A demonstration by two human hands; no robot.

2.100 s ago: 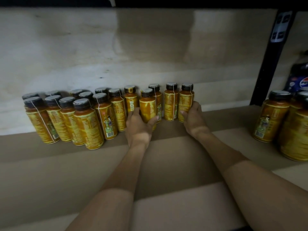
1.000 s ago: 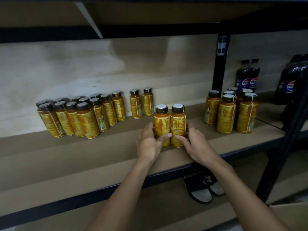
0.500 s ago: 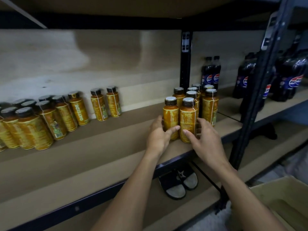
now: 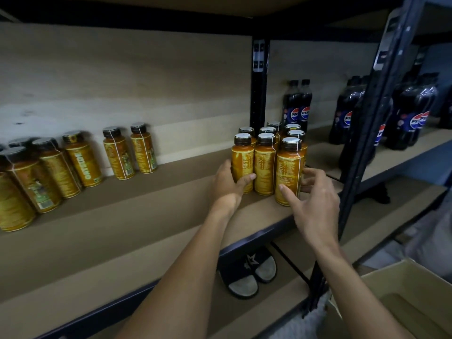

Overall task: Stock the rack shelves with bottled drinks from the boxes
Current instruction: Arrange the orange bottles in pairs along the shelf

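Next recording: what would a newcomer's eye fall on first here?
A tight cluster of amber bottles stands at the right end of the shelf, the left grip holding its front-left bottle, the right grip spread around its front-right one. Right of the black post stand dark cola bottles; more amber bottles sit far left.

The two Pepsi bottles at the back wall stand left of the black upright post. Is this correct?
No. The head view shows the two Pepsi bottles at the back wall standing right of the black upright post.
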